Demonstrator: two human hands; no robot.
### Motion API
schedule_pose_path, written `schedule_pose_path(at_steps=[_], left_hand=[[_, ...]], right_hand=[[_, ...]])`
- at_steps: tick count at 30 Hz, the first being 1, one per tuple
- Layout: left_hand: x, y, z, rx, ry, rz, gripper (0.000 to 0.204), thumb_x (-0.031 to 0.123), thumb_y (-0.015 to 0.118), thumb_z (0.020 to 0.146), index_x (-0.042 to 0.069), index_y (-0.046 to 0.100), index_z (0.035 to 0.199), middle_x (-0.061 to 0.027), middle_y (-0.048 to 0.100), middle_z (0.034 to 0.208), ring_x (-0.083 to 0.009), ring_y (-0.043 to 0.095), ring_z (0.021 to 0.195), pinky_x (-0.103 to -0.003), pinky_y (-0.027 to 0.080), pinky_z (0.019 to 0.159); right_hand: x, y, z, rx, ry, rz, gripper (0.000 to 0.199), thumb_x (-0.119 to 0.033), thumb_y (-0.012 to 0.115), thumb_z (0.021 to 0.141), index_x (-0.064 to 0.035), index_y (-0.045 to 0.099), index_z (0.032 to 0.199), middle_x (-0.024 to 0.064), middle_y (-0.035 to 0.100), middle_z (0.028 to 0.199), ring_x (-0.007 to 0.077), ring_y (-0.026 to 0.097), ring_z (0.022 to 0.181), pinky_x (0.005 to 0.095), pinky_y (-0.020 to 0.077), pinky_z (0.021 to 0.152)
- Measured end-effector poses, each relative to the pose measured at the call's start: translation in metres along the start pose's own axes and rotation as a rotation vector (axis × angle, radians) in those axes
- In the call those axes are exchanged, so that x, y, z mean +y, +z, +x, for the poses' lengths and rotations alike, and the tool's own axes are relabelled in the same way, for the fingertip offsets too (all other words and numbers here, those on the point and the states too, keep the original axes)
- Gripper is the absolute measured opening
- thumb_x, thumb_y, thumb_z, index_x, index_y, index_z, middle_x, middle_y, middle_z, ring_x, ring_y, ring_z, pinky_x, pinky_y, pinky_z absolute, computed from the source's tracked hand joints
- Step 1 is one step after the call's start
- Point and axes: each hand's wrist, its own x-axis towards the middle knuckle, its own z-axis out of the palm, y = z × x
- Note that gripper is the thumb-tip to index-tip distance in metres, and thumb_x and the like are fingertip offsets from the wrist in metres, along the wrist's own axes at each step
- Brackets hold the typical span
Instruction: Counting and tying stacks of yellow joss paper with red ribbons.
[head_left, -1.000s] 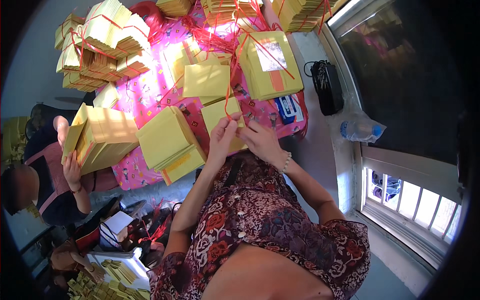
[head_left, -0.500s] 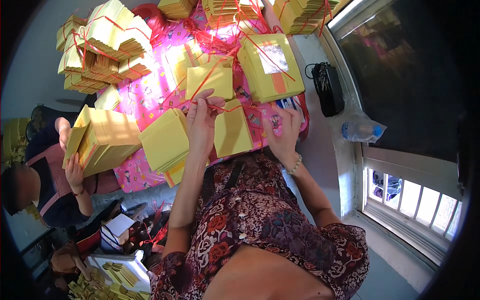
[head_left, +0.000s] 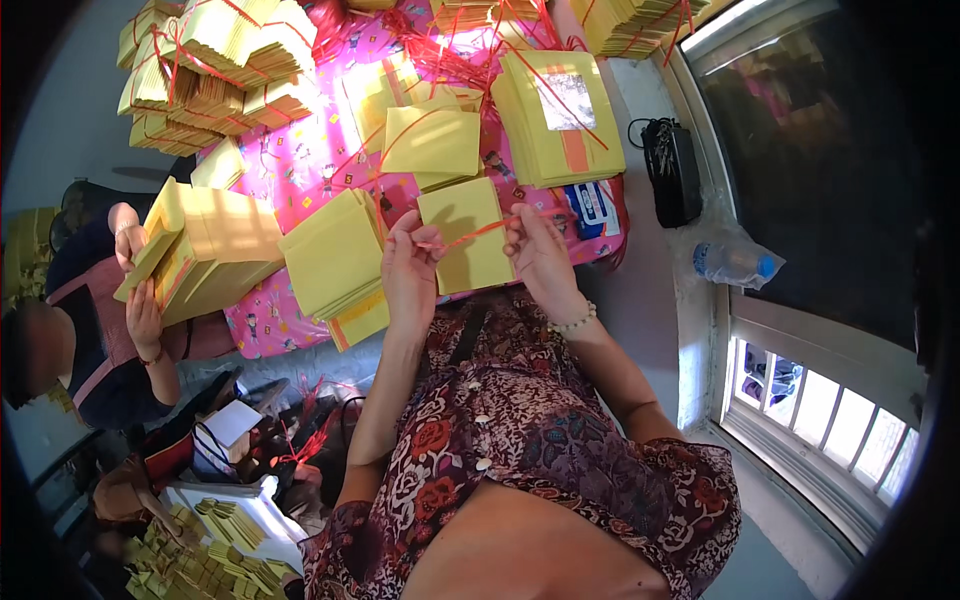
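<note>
A red plastic string (head_left: 472,236) runs between my two hands above a stack of yellow paper pieces (head_left: 462,272). My left hand (head_left: 411,275) pinches one end part, fingers curled, between this stack and a fanned yellow stack (head_left: 332,265) on its left. On the other side, my right hand (head_left: 540,258) has its fingers closed round the string, and a loose tail sticks out past them to the right. Just beyond lies a smaller yellow pile (head_left: 432,142) with a red string across it. A blue-and-white packet (head_left: 592,208) is right of my right hand.
At left a co-worker's hands (head_left: 143,310) hold a thick yellow stack (head_left: 215,250). Tied bundles (head_left: 215,60) are heaped at the back left of the pink patterned tablecloth (head_left: 262,330). A bigger yellow stack (head_left: 540,150), a black case (head_left: 672,175) and a bagged bottle (head_left: 735,262) stand at right.
My right hand, spread open before, has closed on the string and moved a little left. My left hand has come down toward me. The string now stretches between both hands.
</note>
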Motion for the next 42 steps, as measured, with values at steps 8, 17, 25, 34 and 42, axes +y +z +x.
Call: schedule_pose_path(at_steps=[8, 17, 25, 34, 42], left_hand=[[-0.017, -0.014, -0.014, 0.020, -0.183, -0.061, 0.037, 0.032, 0.047, 0.098, 0.008, 0.049, 0.126, -0.0026, 0.059, 0.108, -0.0131, 0.054, 0.098, -0.030, 0.044, 0.088], [-0.051, -0.045, 0.005, 0.232, 0.118, 0.399, 0.037, 0.024, 0.041, 0.101, -0.001, 0.052, 0.125, -0.0059, 0.059, 0.115, -0.0115, 0.055, 0.102, -0.026, 0.042, 0.090], [-0.077, -0.071, 0.023, 0.404, -0.122, 0.356, 0.042, 0.028, 0.038, 0.101, 0.001, 0.046, 0.133, -0.0101, 0.053, 0.128, -0.0183, 0.051, 0.114, -0.030, 0.041, 0.097], [-0.090, -0.079, 0.032, 0.467, -0.243, 0.184, 0.037, 0.027, 0.038, 0.101, 0.003, 0.051, 0.127, -0.0074, 0.058, 0.119, -0.0180, 0.055, 0.107, -0.031, 0.045, 0.091], [-0.110, -0.119, 0.030, 0.352, -0.375, 0.150, 0.042, 0.032, 0.036, 0.101, 0.000, 0.052, 0.123, -0.0120, 0.060, 0.116, -0.0217, 0.060, 0.101, -0.033, 0.049, 0.085]], right_hand=[[0.016, 0.002, -0.009, 0.128, -0.025, -0.395, 0.028, -0.024, 0.058, 0.094, -0.0019, 0.062, 0.110, -0.0014, 0.060, 0.086, 0.0055, 0.054, 0.075, 0.0202, 0.0435, 0.064], [0.022, -0.021, 0.012, 0.227, -0.046, -0.522, 0.024, -0.025, 0.055, 0.095, -0.0039, 0.065, 0.104, -0.0037, 0.060, 0.079, 0.0031, 0.051, 0.066, 0.0179, 0.0396, 0.055], [0.029, -0.044, 0.025, 0.292, -0.029, -0.550, 0.023, -0.025, 0.054, 0.096, -0.0056, 0.064, 0.099, -0.0053, 0.057, 0.074, 0.0025, 0.048, 0.061, 0.0182, 0.0373, 0.051], [0.060, -0.092, 0.061, 0.421, 0.050, -0.547, 0.020, -0.025, 0.061, 0.092, -0.0061, 0.064, 0.087, -0.0047, 0.055, 0.069, 0.0033, 0.045, 0.062, 0.0204, 0.0364, 0.054], [0.100, -0.112, 0.068, 0.383, 0.007, -0.680, 0.026, -0.026, 0.059, 0.093, -0.0014, 0.063, 0.086, -0.0010, 0.059, 0.073, 0.0071, 0.049, 0.068, 0.0243, 0.0411, 0.062]])
